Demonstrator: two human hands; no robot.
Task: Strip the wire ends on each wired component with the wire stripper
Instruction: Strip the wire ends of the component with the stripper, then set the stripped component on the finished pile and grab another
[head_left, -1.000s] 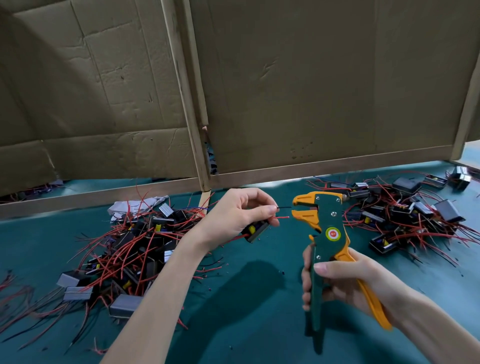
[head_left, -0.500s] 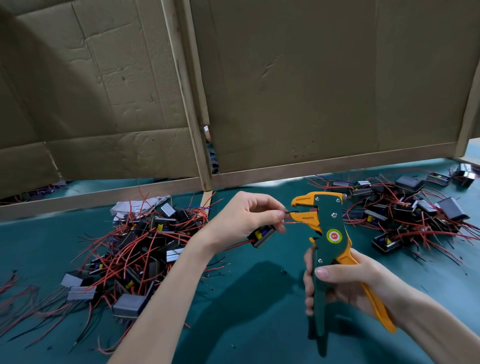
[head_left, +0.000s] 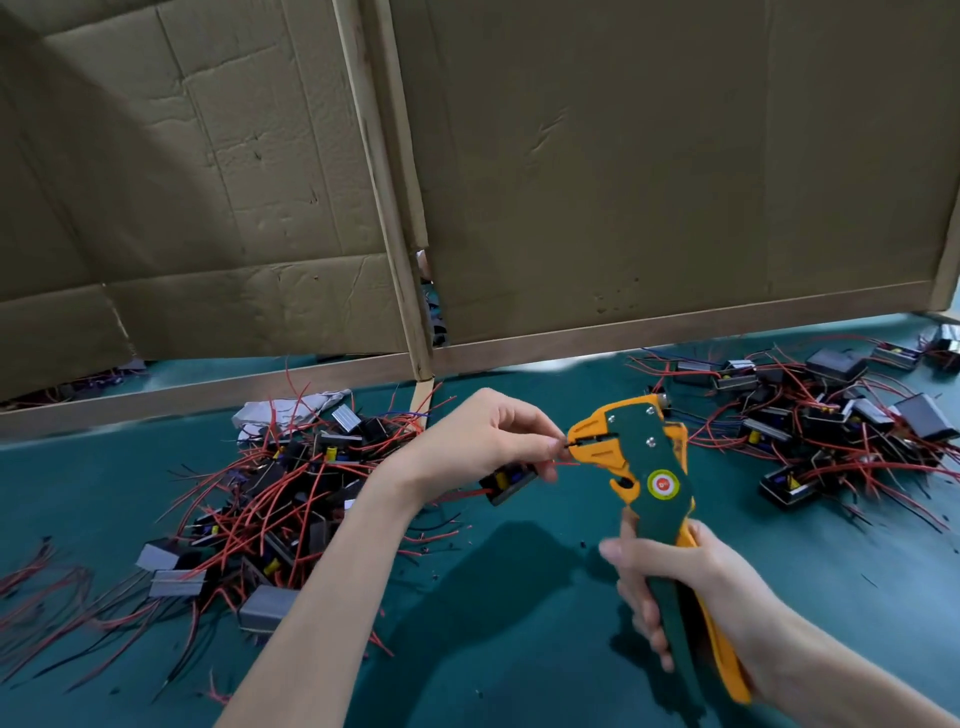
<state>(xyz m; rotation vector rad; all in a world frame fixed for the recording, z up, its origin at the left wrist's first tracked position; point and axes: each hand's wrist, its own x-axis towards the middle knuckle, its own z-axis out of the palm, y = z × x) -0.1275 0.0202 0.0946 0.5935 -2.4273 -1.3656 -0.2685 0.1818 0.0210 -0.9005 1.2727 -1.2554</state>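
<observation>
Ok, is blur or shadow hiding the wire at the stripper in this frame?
Head view: the wire stripper and left hand read sharp, wire end visible between them; the right hand is motion-smeared at the fingertips; arm shadow falls on the table, below the work.

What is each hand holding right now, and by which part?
The left hand pinches a wire of the component near its tip, at the stripper head. The right hand grips the stripper by its handles.
</observation>
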